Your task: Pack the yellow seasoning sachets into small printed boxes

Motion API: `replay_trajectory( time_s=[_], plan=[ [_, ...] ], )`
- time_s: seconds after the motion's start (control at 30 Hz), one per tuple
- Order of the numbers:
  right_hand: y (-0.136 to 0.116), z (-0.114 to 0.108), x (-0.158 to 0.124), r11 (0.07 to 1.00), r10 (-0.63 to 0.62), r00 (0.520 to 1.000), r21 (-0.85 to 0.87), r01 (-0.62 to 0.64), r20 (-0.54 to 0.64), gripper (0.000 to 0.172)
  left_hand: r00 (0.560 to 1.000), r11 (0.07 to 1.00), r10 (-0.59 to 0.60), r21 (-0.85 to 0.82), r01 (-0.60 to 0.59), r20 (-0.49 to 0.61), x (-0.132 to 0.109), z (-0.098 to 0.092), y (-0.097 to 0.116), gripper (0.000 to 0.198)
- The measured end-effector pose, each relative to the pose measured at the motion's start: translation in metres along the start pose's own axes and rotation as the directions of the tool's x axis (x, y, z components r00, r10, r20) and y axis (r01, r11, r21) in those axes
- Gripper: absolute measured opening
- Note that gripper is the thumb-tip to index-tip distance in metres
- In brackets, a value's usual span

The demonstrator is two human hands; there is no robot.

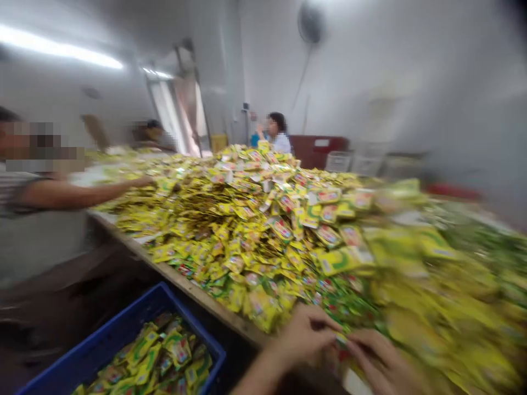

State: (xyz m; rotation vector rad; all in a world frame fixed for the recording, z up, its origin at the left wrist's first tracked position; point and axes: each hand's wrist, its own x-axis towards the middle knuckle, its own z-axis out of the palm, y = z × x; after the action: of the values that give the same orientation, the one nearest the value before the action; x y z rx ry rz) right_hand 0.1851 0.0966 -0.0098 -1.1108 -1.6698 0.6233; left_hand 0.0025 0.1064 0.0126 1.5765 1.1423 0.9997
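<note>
At the table's near edge, my left hand is closed in a pinch on a small yellow-green packet. Close against it, my right hand has its thumb and fingers brought together at the packet's other end. Motion blur softens both hands, and most of the packet is hidden by the fingers. In front of them rises a large heap of yellow packets with red, white and green print. Some smaller green packets lie just beyond my fingertips.
Below the table edge, a blue crate holds several packets. On the left, a person's arm reaches onto the heap. Another person is behind it. Larger blurred yellow packets cover the right side. A wall fan hangs above.
</note>
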Motion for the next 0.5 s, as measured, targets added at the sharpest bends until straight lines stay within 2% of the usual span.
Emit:
replay_trajectory(
  time_s=[0.07,0.13,0.2,0.33,0.5],
  plan=[
    [-0.002,-0.006,-0.001,1.000,0.000,0.999,-0.029,0.002,0.050,0.014,1.000,0.998,0.010,-0.061,-0.009,0.022,0.001,-0.001,0.000,0.028],
    [-0.003,-0.006,0.001,0.999,-0.046,0.998,-0.025,0.048,0.048,0.011,0.998,0.998,0.056,-0.030,-0.055,0.041,0.003,-0.003,-0.008,0.026],
    [-0.001,-0.004,0.004,0.999,-0.045,0.998,-0.016,0.046,0.035,0.012,0.994,0.996,0.084,-0.003,-0.084,0.070,0.004,-0.003,-0.018,0.028],
    [0.001,-0.004,0.003,0.999,-0.052,0.999,0.016,0.052,-0.009,0.013,0.994,0.993,0.110,0.028,-0.111,0.020,0.000,0.000,-0.031,0.040],
    [0.003,0.007,-0.013,0.998,-0.045,0.997,0.033,0.047,-0.060,0.021,0.970,0.960,0.237,0.145,-0.241,0.045,-0.003,0.003,-0.041,0.023]
  ],
)
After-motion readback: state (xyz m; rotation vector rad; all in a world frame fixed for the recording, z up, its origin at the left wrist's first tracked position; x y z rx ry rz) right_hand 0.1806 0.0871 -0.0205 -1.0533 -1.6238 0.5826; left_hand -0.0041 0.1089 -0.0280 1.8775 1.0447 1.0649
